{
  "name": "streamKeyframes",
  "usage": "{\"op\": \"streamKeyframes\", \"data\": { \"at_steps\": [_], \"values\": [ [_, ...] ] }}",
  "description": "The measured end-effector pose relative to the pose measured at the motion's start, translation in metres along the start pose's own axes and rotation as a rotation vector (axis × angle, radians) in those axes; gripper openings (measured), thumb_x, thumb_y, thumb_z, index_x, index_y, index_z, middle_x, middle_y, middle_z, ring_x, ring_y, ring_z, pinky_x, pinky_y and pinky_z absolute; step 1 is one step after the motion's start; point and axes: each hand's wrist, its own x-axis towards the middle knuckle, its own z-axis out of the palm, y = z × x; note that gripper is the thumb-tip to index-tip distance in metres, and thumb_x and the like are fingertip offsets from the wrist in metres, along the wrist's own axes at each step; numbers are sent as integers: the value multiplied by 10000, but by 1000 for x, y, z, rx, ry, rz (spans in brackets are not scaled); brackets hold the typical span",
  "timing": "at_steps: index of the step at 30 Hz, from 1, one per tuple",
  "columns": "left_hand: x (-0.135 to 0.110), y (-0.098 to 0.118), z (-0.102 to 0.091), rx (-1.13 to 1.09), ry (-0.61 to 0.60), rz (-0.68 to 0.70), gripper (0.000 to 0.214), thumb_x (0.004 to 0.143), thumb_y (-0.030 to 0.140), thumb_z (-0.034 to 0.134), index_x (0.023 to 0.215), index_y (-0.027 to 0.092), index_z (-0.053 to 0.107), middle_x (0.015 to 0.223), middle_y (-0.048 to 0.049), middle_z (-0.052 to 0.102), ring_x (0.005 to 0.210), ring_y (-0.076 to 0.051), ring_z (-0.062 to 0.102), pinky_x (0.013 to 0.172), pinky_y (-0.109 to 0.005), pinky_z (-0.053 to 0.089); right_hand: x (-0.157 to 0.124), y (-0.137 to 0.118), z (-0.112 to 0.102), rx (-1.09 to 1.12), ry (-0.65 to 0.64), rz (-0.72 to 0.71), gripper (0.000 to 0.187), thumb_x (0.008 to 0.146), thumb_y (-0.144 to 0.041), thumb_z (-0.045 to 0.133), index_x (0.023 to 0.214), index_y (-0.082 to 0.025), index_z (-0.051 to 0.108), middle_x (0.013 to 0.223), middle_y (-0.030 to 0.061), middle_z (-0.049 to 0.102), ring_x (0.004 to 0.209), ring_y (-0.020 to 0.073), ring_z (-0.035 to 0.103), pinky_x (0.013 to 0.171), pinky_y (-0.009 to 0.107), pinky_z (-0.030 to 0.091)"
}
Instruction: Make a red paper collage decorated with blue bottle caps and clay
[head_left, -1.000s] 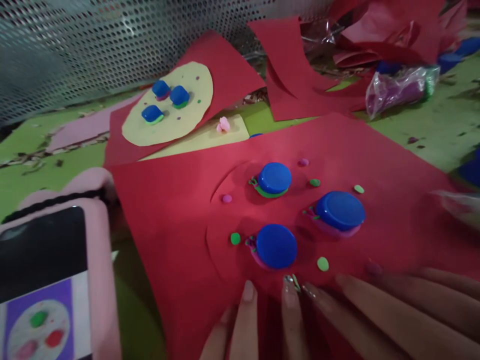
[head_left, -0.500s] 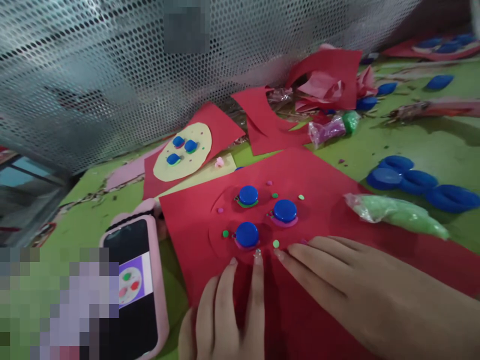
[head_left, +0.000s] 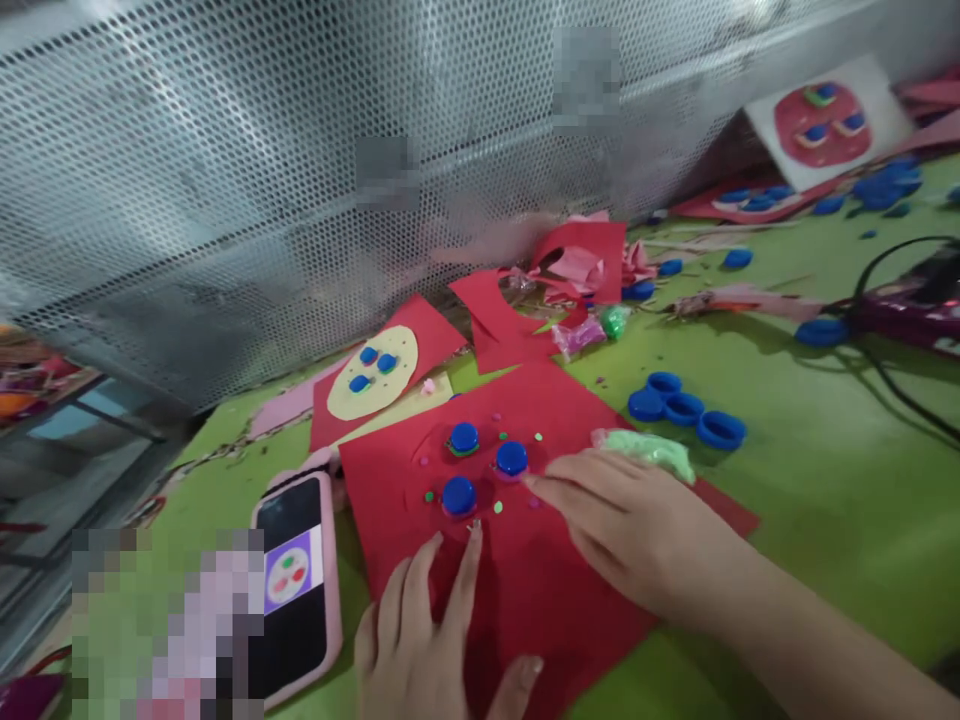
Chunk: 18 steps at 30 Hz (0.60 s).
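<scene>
A red sheet of paper (head_left: 555,560) bears three blue bottle caps with coloured clay at their lower edges: an upper cap (head_left: 464,437), a right cap (head_left: 512,458) and a lower left cap (head_left: 459,495). Small green and pink clay dots, such as a pale green dot (head_left: 499,507), lie scattered around them. My left hand (head_left: 424,625) rests on the sheet below the caps, fingers spread, holding nothing. My right hand (head_left: 630,520) reaches over the sheet with fingers stretched out; its fingertips are at the right cap's lower edge. Whether they touch it is unclear.
A phone (head_left: 292,650) showing a similar picture lies at the left. Behind the sheet is a cream disc with blue caps (head_left: 375,375). To the right are joined blue caps (head_left: 682,408) and wrapped green clay (head_left: 652,447). A perforated metal panel (head_left: 300,200) rises behind.
My right hand has moved from beside the pale green dot up to the right cap. My left hand stays below the caps, its thumb now showing. The view has shifted, revealing more at the right.
</scene>
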Motion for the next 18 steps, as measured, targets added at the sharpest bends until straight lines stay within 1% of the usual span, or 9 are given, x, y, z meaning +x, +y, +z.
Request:
{"op": "streamKeyframes", "data": {
  "at_steps": [2,4,5,7,10,13,16,18],
  "values": [
    [0,-1,-1,-46,27,6,666,817,498,444,1412,226,317,1278,-150,532,1139,-335,484,873,-500,397,-6,8,-8,45,162,125,295,900,-96,368,1046,-112,624,944,103,668,869,190,629,751,330,551],
    [1,-2,-3,-86,27,-4,651,851,444,412,1432,193,257,1291,-148,535,1157,-314,482,891,-490,402,-14,17,-13,71,308,246,255,887,-87,411,1031,-142,614,950,91,658,908,172,617,776,295,534],
    [1,-3,-5,-105,10,-13,636,863,435,405,1433,199,249,1301,-144,531,1172,-307,479,903,-487,404,-18,22,-14,77,358,302,239,885,-86,422,1012,-157,611,944,82,655,910,165,616,782,284,527],
    [3,-4,-8,-136,-56,-32,612,866,463,406,1423,245,274,1322,-136,519,1202,-312,468,921,-498,407,-27,28,-15,75,407,368,217,887,-106,429,986,-174,609,939,76,655,909,168,617,786,285,519],
    [5,-3,-13,-178,-145,-59,580,851,523,400,1387,306,351,1348,-133,496,1239,-345,436,947,-551,381,-37,33,-14,58,395,372,225,885,-144,418,1001,-164,610,949,94,658,912,196,605,799,326,505],
    [6,-2,-15,-246,-142,-89,554,863,525,371,1382,333,353,1362,-107,483,1272,-332,397,988,-563,339,-45,35,-13,24,310,360,250,867,-187,447,1051,-152,613,989,113,659,961,250,564,846,416,463],
    [5,-1,-14,-362,-69,-128,574,888,492,322,1423,289,272,1340,-100,501,1275,-311,388,1009,-565,325,-49,37,-12,-4,186,401,302,806,-250,566,1094,-174,621,1068,120,657,1003,339,519,842,540,404],
    [3,-1,-15,-438,61,-179,600,894,485,298,1431,221,252,1326,-135,502,1271,-328,381,1007,-599,314,-48,39,-10,-7,112,429,335,753,-257,640,1081,-191,638,1077,119,666,1007,384,505,837,607,361]
  ]
}}
